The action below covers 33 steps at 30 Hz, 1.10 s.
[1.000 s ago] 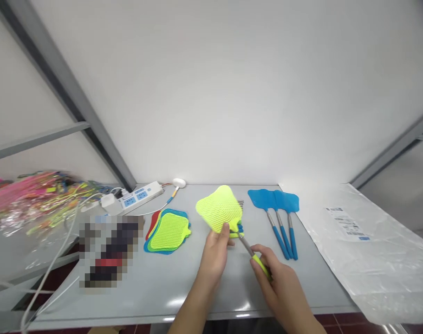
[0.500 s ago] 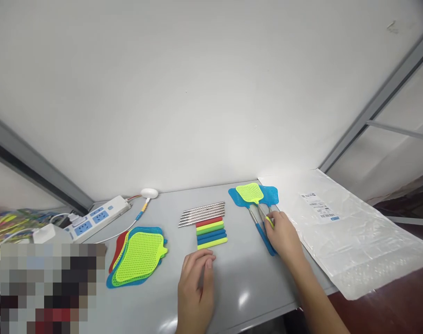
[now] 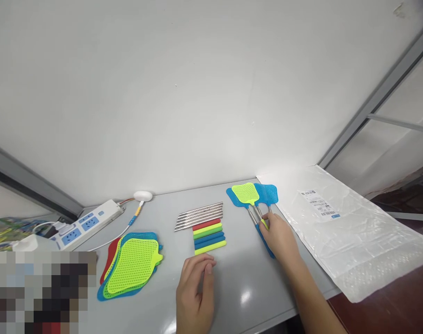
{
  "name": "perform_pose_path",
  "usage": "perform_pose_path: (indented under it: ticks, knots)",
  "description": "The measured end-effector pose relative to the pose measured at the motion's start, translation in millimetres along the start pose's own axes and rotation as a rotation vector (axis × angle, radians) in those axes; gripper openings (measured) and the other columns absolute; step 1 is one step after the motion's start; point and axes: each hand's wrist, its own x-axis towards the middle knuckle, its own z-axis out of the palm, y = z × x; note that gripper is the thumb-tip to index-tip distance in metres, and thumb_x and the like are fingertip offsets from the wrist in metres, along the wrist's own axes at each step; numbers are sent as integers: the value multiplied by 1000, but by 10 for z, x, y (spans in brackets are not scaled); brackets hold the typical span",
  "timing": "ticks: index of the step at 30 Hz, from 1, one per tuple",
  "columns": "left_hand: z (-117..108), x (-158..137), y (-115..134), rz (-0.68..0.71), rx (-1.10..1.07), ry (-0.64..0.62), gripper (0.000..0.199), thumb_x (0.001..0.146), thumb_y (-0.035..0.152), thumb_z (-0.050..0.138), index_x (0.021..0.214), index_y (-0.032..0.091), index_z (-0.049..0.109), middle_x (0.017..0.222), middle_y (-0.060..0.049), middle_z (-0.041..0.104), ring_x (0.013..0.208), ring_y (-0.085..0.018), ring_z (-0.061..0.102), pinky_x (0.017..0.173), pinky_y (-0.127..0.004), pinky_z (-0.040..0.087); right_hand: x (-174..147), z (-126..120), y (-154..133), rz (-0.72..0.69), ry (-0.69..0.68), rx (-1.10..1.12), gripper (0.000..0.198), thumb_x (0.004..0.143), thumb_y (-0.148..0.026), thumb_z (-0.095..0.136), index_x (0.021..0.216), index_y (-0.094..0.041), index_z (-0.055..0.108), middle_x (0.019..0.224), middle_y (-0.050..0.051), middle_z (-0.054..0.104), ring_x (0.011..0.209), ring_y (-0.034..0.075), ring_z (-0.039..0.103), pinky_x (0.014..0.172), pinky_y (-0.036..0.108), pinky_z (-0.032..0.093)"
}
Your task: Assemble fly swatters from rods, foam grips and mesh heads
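Observation:
My right hand [image 3: 279,234] is closed around the yellow-green handle [image 3: 265,224] of a fly swatter, whose yellow-green mesh head [image 3: 245,193] lies over two blue fly swatter heads [image 3: 267,192]. Blue handles [image 3: 267,243] run beneath and beside that hand, partly hidden by it. Resting on the table, my left hand [image 3: 195,287] is empty, its fingers loosely bent and the thumb near them. Just beyond it lies a row of red, yellow-green, green and blue handle grips [image 3: 209,236]. Behind those are several thin metal rods [image 3: 199,216].
Loose swatter heads [image 3: 133,264] in red, blue, green and yellow-green are stacked at the left. A power strip [image 3: 89,225] with plugs and a white cable stands behind them. A white plastic mailer [image 3: 350,250] overhangs the grey table's [image 3: 246,273] right edge. The wall rises behind.
The view has shifted slightly. My right hand still grips the yellow-green swatter, which has moved very slightly left over the blue ones. My left hand stays in place.

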Motion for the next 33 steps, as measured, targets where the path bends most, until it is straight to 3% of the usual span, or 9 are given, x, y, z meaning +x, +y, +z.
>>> perform_pose_path:
  ticks: [10, 22, 33]
  knots:
    - [-1, -4, -8, -11, 0, 10, 16, 94, 21, 48, 89, 22, 64, 96, -5, 64, 95, -21, 60, 79, -33, 50, -10, -156, -47, 52, -52, 3, 25, 92, -38, 46, 100, -22, 63, 70, 4, 66, 67, 21, 61, 55, 27, 29]
    - [-14, 4, 6, -32, -19, 0, 16, 94, 22, 48, 87, 22, 63, 96, -4, 64, 95, -20, 59, 80, -31, 48, -319, -387, 284, 66, -83, 35, 36, 94, -48, 41, 77, -24, 60, 65, 1, 64, 59, 19, 58, 52, 27, 30]
    - [-18, 21, 59, -24, -27, 46, 18, 94, 24, 48, 84, 20, 63, 92, -5, 64, 92, -20, 60, 80, -31, 49, -472, -359, 201, 40, -127, -55, 31, 89, -47, 50, 69, -24, 56, 65, 3, 64, 60, 21, 58, 50, 28, 28]
